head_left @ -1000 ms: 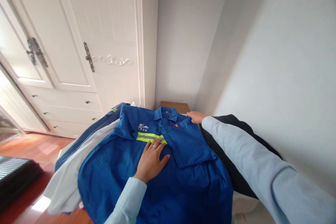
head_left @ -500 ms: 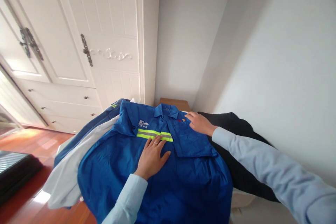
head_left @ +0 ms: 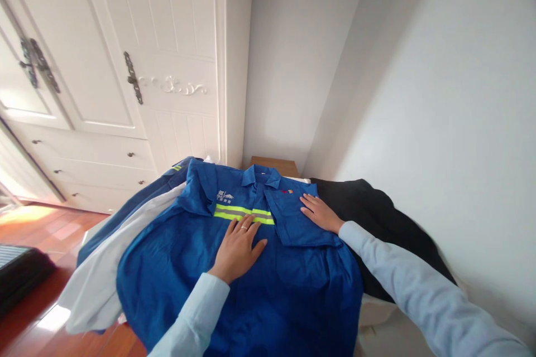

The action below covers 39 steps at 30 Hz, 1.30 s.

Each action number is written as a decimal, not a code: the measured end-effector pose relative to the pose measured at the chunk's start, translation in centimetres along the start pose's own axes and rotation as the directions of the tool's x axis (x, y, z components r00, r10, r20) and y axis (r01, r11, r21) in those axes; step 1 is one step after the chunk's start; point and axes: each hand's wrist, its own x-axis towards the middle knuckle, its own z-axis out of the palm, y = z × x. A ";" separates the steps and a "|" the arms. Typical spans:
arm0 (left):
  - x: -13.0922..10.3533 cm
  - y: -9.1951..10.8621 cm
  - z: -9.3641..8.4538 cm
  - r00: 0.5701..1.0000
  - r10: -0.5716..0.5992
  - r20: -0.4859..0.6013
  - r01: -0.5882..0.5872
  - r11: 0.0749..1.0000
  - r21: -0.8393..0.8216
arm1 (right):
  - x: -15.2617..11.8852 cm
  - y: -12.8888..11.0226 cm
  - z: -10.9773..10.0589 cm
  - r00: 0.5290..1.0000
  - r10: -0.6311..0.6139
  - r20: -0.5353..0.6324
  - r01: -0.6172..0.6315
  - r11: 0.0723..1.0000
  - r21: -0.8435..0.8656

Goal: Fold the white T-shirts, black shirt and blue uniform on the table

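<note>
A blue work jacket (head_left: 268, 284) with a yellow-and-grey reflective band lies spread out, collar at the far end, its right-hand side folded inward over the chest. My left hand (head_left: 237, 248) rests on the middle of it, fingers spread, fingertips on the reflective band; a ring shows on one finger. My right hand (head_left: 320, 212) lies flat on the folded right-hand part, below a small red and yellow emblem, fingers stretched. White lettering and a logo (head_left: 224, 196) show on the left chest.
Under the jacket, white cloth (head_left: 100, 284) and darker blue clothing stick out left, black cloth (head_left: 377, 217) right. A white wardrobe (head_left: 176, 33) stands behind left, a wall (head_left: 452, 89) to the right. A black object (head_left: 25, 279) sits on the wooden floor (head_left: 104, 340).
My right hand has come down from the shoulder near the collar onto the folded part, now lying flatter. My left hand stays on the band. The view has shifted slightly.
</note>
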 end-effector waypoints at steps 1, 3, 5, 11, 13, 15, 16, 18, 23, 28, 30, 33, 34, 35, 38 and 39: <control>0.0 0.0 0.0 1.000 0.002 -0.004 -0.002 1.000 0.005 | 0.1 0.0 0.0 1.000 -0.003 -0.002 0.003 1.000 0.001; -0.1 0.0 0.2 1.000 0.008 -0.008 -0.008 1.000 0.015 | 0.2 0.0 0.0 1.000 -0.002 -0.002 0.002 1.000 -0.002; -0.1 -0.1 0.3 1.000 0.013 -0.014 -0.013 1.000 0.020 | 0.2 0.1 0.0 1.000 0.005 0.007 -0.004 1.000 -0.009; -0.1 -0.1 0.6 0.999 0.017 -0.044 -0.017 1.000 0.001 | 0.0 0.2 0.0 1.000 0.001 0.006 -0.001 1.000 -0.005; -0.1 -0.1 0.4 0.999 0.015 -0.035 -0.015 1.000 -0.001 | 0.0 0.1 -0.1 1.000 0.001 0.003 -0.001 1.000 -0.004; -0.1 0.0 0.2 1.000 0.006 -0.016 -0.006 1.000 -0.008 | -0.1 -0.1 -0.2 1.000 0.009 0.007 -0.009 1.000 -0.006; -0.1 0.0 0.1 1.000 0.001 -0.009 -0.001 1.000 -0.013 | -0.1 -0.2 -0.3 1.000 0.015 0.010 -0.015 1.000 -0.008; 0.0 0.0 0.0 1.000 -0.003 -0.008 0.002 1.000 -0.028 | -0.1 -0.4 -0.5 1.000 0.025 0.016 -0.024 1.000 -0.014; 0.0 -0.2 0.3 0.999 0.004 -0.038 -0.008 0.996 -0.089 | -0.2 -0.8 -0.9 0.998 0.050 0.036 -0.049 0.998 -0.026; 0.0 -0.3 0.3 0.999 -0.022 -0.046 0.016 0.993 -0.115 | -0.3 -1.5 -1.3 0.997 0.073 0.040 -0.071 0.996 -0.050; -0.1 -0.3 0.3 0.998 -0.031 -0.048 0.024 0.991 -0.129 | -0.3 -1.7 -1.3 0.997 0.067 0.040 -0.065 0.996 -0.063; -0.1 -0.4 0.2 0.998 -0.031 -0.056 0.022 0.988 -0.151 | -0.3 -1.9 -1.4 0.997 0.062 0.039 -0.059 0.996 -0.070; -0.2 -0.5 0.2 0.998 -0.029 -0.062 0.019 0.988 -0.155 | -0.4 -1.9 -1.5 0.998 0.060 0.037 -0.057 0.996 -0.069; -0.2 -0.5 0.3 0.997 -0.026 -0.072 0.015 0.987 -0.157 | -0.4 -1.9 -1.5 0.998 0.058 0.035 -0.055 0.996 -0.066; -0.3 -0.6 0.4 0.993 -0.020 -0.113 0.001 0.986 -0.166 | -0.4 -1.9 -1.6 0.998 0.051 0.035 -0.049 0.997 -0.065; -0.3 -0.6 0.4 0.992 -0.017 -0.122 -0.004 0.986 -0.169 | -0.4 -2.0 -1.6 0.998 0.053 0.037 -0.050 0.996 -0.068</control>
